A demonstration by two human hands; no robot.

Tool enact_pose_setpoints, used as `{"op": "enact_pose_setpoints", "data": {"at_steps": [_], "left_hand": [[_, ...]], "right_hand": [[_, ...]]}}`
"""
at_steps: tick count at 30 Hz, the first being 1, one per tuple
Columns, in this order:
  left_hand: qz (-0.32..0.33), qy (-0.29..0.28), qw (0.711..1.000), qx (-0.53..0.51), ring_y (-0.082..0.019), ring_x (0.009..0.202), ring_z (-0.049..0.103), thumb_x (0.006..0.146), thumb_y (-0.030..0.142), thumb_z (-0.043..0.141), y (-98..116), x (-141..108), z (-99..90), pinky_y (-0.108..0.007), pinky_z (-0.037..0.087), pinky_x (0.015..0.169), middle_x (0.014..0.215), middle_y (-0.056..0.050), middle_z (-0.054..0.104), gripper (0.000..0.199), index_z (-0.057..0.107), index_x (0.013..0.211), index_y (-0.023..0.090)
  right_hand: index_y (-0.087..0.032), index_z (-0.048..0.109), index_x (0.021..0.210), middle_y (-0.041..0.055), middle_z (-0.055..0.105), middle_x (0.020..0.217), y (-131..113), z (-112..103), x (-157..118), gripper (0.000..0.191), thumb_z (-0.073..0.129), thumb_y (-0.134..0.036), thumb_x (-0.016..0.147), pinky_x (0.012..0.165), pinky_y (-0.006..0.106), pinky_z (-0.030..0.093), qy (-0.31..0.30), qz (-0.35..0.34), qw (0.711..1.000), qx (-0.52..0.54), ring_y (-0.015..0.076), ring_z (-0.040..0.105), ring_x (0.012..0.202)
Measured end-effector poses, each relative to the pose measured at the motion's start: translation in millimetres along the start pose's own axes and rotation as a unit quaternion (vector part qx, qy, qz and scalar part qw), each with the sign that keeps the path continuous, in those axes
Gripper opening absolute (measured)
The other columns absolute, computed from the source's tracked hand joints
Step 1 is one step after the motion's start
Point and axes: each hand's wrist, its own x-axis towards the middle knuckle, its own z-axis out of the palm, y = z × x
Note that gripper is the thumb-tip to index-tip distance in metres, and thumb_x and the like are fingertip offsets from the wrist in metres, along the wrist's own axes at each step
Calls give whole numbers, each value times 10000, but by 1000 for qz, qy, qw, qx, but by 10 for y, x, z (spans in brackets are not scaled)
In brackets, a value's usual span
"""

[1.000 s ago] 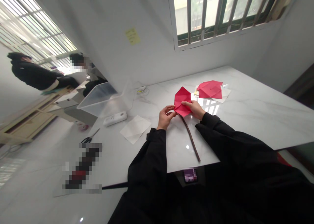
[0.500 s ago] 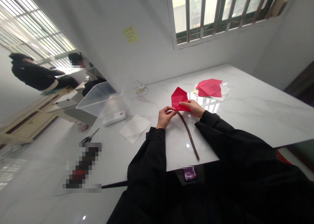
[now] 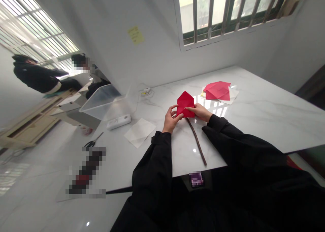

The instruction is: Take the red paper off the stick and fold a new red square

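Observation:
A folded red paper [image 3: 185, 101], pointed at the top like an open envelope, is held up between both hands above the white table. My left hand [image 3: 171, 119] grips its lower left edge, thumb in front and fingers at the side and behind. On the right edge, my right hand [image 3: 200, 112] pinches it with the thumb lying across the front. Below the paper a thin brown stick [image 3: 196, 140] lies on the table, its upper end near the paper's bottom edge. Part of the fingers of both hands is hidden behind the paper.
Red and white sheets [image 3: 217, 90] lie at the back right. Left of my hands are a white sheet [image 3: 140, 133], a white device [image 3: 118, 122], a clear plastic bin [image 3: 101, 101] and scissors [image 3: 93, 140]. Two people are at the far left.
The red paper has turned more upright and its bottom edge sits slightly lower. My left hand has shifted from the bottom corner to hold the left side, thumb on the front.

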Motion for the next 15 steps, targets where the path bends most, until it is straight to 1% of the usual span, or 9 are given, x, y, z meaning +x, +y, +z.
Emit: {"op": "enact_pose_setpoints", "data": {"at_steps": [2,4,6,9,11,13,15], "left_hand": [[-6,-2,1000,2,-163,724,707,616,381,977,4,3,-1,-286,563,707,929,-51,775,995,508,1480,227],[-11,2,1000,3,-157,705,695,620,398,975,-4,10,-3,-280,552,695,920,-58,784,1052,466,1521,210],[-16,10,1000,2,-153,691,682,617,425,973,-21,19,-5,-277,541,683,910,-65,790,982,529,1459,182],[-19,16,1000,-3,-160,707,679,603,459,971,-49,29,-4,-281,536,682,892,-80,789,741,678,1205,141],[-18,16,1000,-5,-169,741,687,610,474,964,-57,30,0,-287,544,698,900,-91,789,613,720,1057,133],[-18,23,1000,-9,-173,763,692,621,478,957,-55,28,5,-292,551,713,912,-91,790,567,737,1014,135],[-20,32,999,-14,-170,762,690,619,473,959,-49,24,9,-292,555,716,910,-86,789,562,745,1014,136]], "right_hand": [[-105,803,908,92,820,865,-1,-4,-2,68,779,-163,882,696,246,583,-6,0,1000,-22,172,740,730],[-100,809,911,96,820,873,1,-10,-4,96,798,-189,875,683,244,576,-15,-4,999,-41,174,738,735],[-102,813,926,98,822,895,8,-17,-5,132,821,-220,866,678,243,572,-25,-10,998,-54,175,735,743],[-113,815,951,97,825,936,20,-22,-4,174,836,-265,867,684,238,570,-33,-15,998,-56,171,731,757],[-120,814,958,102,824,950,23,-20,-4,242,820,-355,897,679,237,570,-34,-14,998,-50,168,727,756],[-125,812,963,108,820,945,23,-15,-4,357,784,-479,923,663,240,567,-37,-15,998,-42,166,720,743],[-126,810,980,106,816,942,26,-9,-3,407,788,-526,907,666,242,564,-46,-27,998,-42,165,716,741]]}}
